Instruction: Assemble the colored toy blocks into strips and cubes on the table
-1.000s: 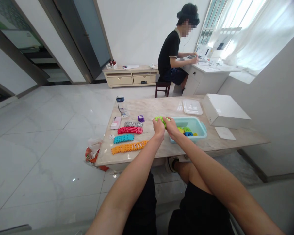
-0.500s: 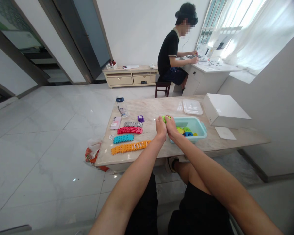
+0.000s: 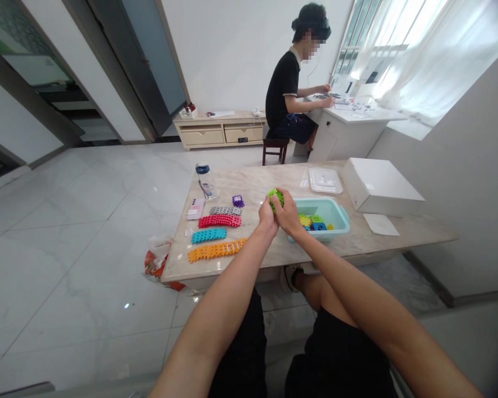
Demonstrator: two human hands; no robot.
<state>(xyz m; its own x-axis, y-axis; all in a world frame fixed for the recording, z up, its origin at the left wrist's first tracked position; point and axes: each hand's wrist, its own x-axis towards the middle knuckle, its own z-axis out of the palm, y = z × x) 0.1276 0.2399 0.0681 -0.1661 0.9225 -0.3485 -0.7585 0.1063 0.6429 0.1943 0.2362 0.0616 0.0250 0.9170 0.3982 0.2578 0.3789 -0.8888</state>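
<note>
Both of my hands close around lime-green building blocks (image 3: 276, 198) above the table. My left hand (image 3: 267, 214) grips them from the left, and my right hand (image 3: 288, 213) wraps them from the right; my fingers hide part of them. Just right of my hands stands a pale teal bin (image 3: 336, 228) with yellow, green and blue blocks inside. To the left lie joined strips of blocks: a grey strip (image 3: 219, 210), a red strip (image 3: 219, 221), a turquoise strip (image 3: 208, 235) and an orange strip (image 3: 211, 252). A purple block (image 3: 238, 200) sits behind them.
A water bottle (image 3: 206, 182) and a phone (image 3: 196, 209) are at the table's left end. On the right are a clear lid (image 3: 325, 181), a white box (image 3: 384, 185) and a paper sheet (image 3: 380, 224). Another person (image 3: 284, 88) sits at a far desk.
My hands have shifted slightly left and turned, so more of the green blocks shows between them. The far person's hand has moved a little. The strips and bin stay put.
</note>
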